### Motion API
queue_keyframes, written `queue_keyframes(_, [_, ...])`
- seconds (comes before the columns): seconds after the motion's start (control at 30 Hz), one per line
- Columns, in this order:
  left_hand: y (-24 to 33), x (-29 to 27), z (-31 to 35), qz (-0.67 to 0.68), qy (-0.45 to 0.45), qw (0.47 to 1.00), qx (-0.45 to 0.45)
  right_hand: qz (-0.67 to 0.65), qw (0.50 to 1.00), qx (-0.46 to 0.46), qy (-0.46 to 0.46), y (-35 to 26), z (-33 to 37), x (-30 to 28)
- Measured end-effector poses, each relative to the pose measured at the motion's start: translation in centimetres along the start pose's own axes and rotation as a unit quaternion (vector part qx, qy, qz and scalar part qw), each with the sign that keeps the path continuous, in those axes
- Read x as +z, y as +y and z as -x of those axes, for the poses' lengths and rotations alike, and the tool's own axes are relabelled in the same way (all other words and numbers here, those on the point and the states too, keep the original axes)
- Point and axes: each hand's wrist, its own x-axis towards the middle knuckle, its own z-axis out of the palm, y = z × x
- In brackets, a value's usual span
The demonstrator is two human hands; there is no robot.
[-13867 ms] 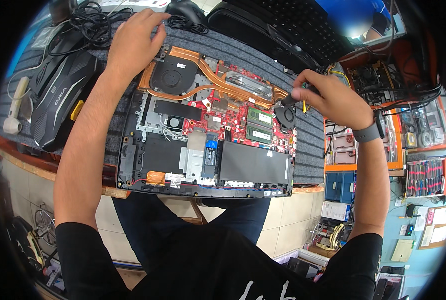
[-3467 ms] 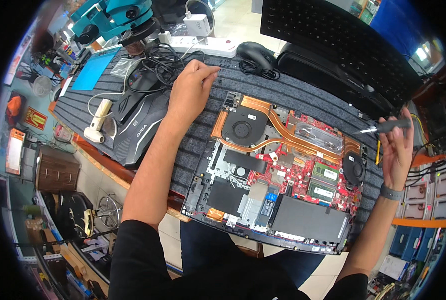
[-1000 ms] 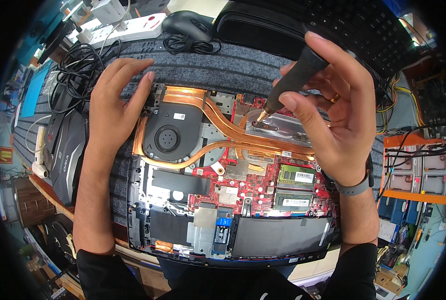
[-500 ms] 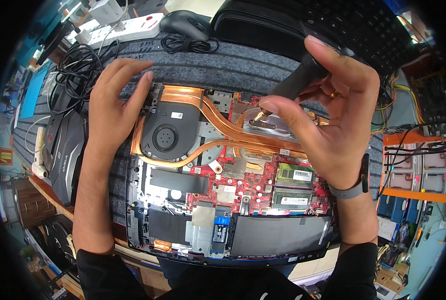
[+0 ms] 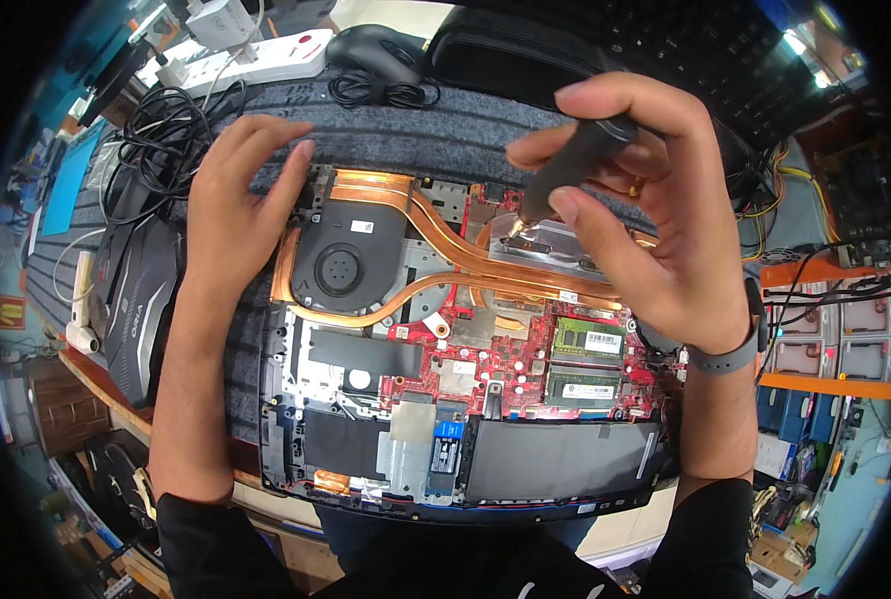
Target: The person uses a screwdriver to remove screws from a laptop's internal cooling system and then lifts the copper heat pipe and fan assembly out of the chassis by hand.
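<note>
An opened laptop (image 5: 465,349) with a red circuit board lies with its insides up. My right hand (image 5: 665,220) grips a black-handled screwdriver (image 5: 570,165), tilted, its tip down at the metal plate (image 5: 555,245) above the copper heat pipes (image 5: 485,268). Whether the tip sits in a screw is too small to tell. My left hand (image 5: 236,200) is open and holds nothing, thumb and fingers apart, at the laptop's far left corner beside the black cooling fan (image 5: 340,265). Two memory sticks (image 5: 587,341) and a flat black battery (image 5: 560,464) show nearer me.
A black mouse (image 5: 375,52) with coiled cable, a black case (image 5: 505,60) and a keyboard (image 5: 695,50) lie beyond the laptop. A white power strip (image 5: 266,58) and tangled black cables (image 5: 151,150) are at the far left. Storage drawers (image 5: 825,329) stand at the right.
My right hand's fingers have shifted around the screwdriver handle, which now leans more upright. The tip stays at the same metal plate. My left hand is nearly unmoved.
</note>
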Motion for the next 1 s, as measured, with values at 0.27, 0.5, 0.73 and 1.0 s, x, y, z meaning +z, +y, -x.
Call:
queue_keyframes(0.27, [-0.6, 0.0, 0.1, 0.005, 0.007, 1.0, 0.025, 0.389, 0.902, 0.031, -0.186, -3.0, -4.4, -3.3])
queue_keyframes(0.5, [-0.9, 0.2, 0.4, 0.007, 0.018, 0.999, 0.035, 0.332, 0.845, 0.193, -0.371, -5.2, -7.5, -3.9])
queue_keyframes(0.73, [-1.3, 0.7, 0.5, 0.002, 0.037, 0.998, 0.042, 0.292, 0.892, 0.102, -0.329, -5.3, -8.0, -2.9])
queue_keyframes(1.0, [-1.5, 0.7, 0.6, 0.008, 0.037, 0.998, 0.04, 0.343, 0.863, 0.146, -0.34, -6.3, -8.4, -2.4])
